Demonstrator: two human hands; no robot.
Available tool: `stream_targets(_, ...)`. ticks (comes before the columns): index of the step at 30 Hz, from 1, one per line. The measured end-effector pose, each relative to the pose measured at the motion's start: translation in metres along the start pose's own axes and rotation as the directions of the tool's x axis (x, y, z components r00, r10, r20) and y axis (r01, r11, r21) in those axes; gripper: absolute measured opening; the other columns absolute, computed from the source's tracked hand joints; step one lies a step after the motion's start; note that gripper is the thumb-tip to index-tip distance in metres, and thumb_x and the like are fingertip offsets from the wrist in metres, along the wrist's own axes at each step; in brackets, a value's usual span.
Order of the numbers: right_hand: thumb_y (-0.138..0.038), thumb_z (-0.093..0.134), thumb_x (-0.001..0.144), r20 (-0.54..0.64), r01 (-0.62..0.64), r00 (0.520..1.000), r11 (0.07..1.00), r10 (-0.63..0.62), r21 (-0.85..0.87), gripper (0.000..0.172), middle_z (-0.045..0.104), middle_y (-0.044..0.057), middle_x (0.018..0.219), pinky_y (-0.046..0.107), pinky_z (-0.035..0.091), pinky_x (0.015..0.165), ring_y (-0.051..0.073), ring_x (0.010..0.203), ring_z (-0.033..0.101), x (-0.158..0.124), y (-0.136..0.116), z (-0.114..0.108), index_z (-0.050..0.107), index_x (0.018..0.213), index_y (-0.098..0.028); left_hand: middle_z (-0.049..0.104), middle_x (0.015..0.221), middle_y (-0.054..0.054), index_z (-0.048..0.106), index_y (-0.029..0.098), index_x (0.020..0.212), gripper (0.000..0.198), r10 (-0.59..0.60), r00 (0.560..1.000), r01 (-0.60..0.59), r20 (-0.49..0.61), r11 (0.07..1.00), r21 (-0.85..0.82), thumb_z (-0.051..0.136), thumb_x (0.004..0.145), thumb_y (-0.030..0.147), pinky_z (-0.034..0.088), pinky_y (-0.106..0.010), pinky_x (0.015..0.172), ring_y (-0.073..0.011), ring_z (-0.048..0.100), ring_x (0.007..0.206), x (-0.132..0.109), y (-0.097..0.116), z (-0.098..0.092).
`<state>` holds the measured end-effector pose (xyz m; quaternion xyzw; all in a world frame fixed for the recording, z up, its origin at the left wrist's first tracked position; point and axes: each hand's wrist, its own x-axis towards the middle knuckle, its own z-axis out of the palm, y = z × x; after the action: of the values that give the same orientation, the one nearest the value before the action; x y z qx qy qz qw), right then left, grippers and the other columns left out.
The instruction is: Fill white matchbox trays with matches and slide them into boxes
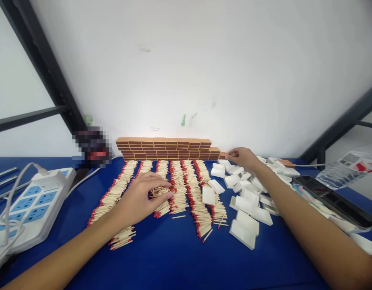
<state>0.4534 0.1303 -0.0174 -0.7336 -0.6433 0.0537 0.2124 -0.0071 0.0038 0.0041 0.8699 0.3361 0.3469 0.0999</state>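
My left hand (140,197) is over the rows of matches (199,201), its fingertips touching or just above the red heads in the middle. Its thumb and fingers are apart, with matches visible beneath the gap. My right hand (243,156) reaches to the right end of a stacked wall of brown matchboxes (164,147). Its fingers are on a single matchbox (224,155) at the lowest level, beside the stack. White matchbox trays (246,201) lie in a loose pile beneath my right forearm. One white tray (208,195) rests on top of the matches.
A white power strip (38,205) with a plugged-in charger and cables is at the left. On the right lie a dark phone (333,199) and a clear plastic package (346,167). The white wall (198,68) rises behind the blue table (180,262); black metal posts stand either side.
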Motion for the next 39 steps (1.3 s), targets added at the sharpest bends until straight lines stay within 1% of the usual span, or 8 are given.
stream_targets(6, -0.043, 0.074, 0.084, -0.022, 0.0, 1.0, 0.997, -0.002, -0.082, 0.023, 0.082, 0.008, 0.088, 0.033, 0.05, 0.067, 0.024, 0.077, 0.072, -0.007, -0.012, -0.008, 0.074, 0.076, -0.021, 0.082, 0.105, -0.006, 0.081, 0.026, 0.107, 0.018, 0.001, 1.0, -0.001, 0.015, 1.0, -0.008, 0.074, 0.098, 0.04, 0.058, -0.041, 0.095, -0.0251, 0.073, 0.104, 0.0, 0.0, 0.0)
stream_targets(11, -0.05, 0.066, 0.091, -0.085, 0.032, 0.996, 0.994, -0.041, -0.103, 0.03, 0.082, 0.01, 0.099, 0.036, 0.05, 0.074, 0.026, 0.087, 0.072, -0.014, -0.03, -0.02, 0.075, 0.087, -0.022, 0.082, 0.105, -0.006, 0.08, 0.025, 0.108, 0.018, 0.013, 1.0, -0.013, -0.004, 1.0, 0.009, 0.074, 0.098, 0.039, 0.058, -0.042, 0.095, -0.0248, 0.073, 0.104, -0.001, 0.0, -0.001)
stream_targets(16, -0.071, 0.061, 0.09, -0.117, 0.026, 0.992, 0.994, -0.038, -0.103, 0.053, 0.081, 0.013, 0.108, 0.038, 0.052, 0.081, 0.031, 0.098, 0.073, -0.015, -0.057, -0.015, 0.076, 0.099, -0.021, 0.082, 0.104, -0.005, 0.08, 0.025, 0.108, 0.016, 0.042, 0.999, -0.042, -0.016, 0.999, 0.006, 0.074, 0.098, 0.036, 0.058, -0.042, 0.094, -0.0245, 0.073, 0.103, -0.001, 0.0, 0.0)
stream_targets(20, -0.081, 0.063, 0.083, -0.098, -0.01, 0.995, 0.995, 0.0, -0.104, 0.064, 0.081, 0.017, 0.105, 0.041, 0.052, 0.078, 0.035, 0.097, 0.073, -0.01, -0.072, -0.009, 0.076, 0.093, -0.019, 0.082, 0.104, -0.005, 0.08, 0.025, 0.108, 0.016, 0.042, 0.999, -0.041, -0.017, 0.999, 0.012, 0.073, 0.099, 0.036, 0.057, -0.042, 0.095, -0.0245, 0.073, 0.104, -0.001, -0.001, -0.001)
stream_targets(23, -0.078, 0.071, 0.079, -0.061, -0.005, 0.998, 0.997, 0.0, -0.082, 0.057, 0.081, 0.014, 0.095, 0.038, 0.05, 0.074, 0.032, 0.089, 0.073, -0.007, -0.074, -0.007, 0.074, 0.083, -0.021, 0.082, 0.105, -0.005, 0.079, 0.025, 0.109, 0.015, 0.042, 0.999, -0.041, -0.024, 0.999, 0.019, 0.074, 0.098, 0.034, 0.056, -0.043, 0.097, -0.0248, 0.072, 0.106, -0.001, -0.001, -0.003)
stream_targets(27, -0.065, 0.078, 0.078, -0.061, 0.0, 0.998, 1.0, -0.002, -0.021, 0.044, 0.081, 0.011, 0.091, 0.036, 0.05, 0.072, 0.029, 0.086, 0.072, -0.007, -0.072, -0.003, 0.072, 0.078, -0.022, 0.082, 0.103, -0.004, 0.079, 0.024, 0.107, 0.013, 0.065, 0.997, -0.064, -0.036, 0.998, 0.014, 0.074, 0.098, 0.032, 0.056, -0.043, 0.096, -0.0243, 0.072, 0.103, 0.0, 0.001, -0.005)
stream_targets(32, -0.056, 0.083, 0.076, -0.086, -0.037, 0.995, 0.99, 0.049, 0.138, 0.037, 0.08, 0.01, 0.09, 0.034, 0.05, 0.069, 0.025, 0.081, 0.07, -0.008, -0.071, -0.001, 0.071, 0.078, -0.021, 0.082, 0.101, -0.004, 0.078, 0.023, 0.106, 0.012, 0.081, 0.996, -0.081, -0.04, 0.997, 0.01, 0.073, 0.099, 0.031, 0.055, -0.042, 0.095, -0.0239, 0.072, 0.102, 0.0, 0.002, -0.006)
stream_targets(39, -0.071, 0.082, 0.073, -0.087, -0.092, 0.986, 0.904, 0.141, 0.418, 0.056, 0.066, 0.006, 0.066, 0.032, 0.042, 0.054, 0.018, 0.061, 0.054, -0.014, -0.059, -0.014, 0.071, 0.077, -0.016, 0.082, 0.102, -0.004, 0.079, 0.023, 0.105, 0.014, 0.075, 0.996, -0.074, -0.041, 0.997, 0.013, 0.073, 0.099, 0.034, 0.055, -0.042, 0.096, -0.0243, 0.072, 0.103, 0.0, -0.001, -0.004)
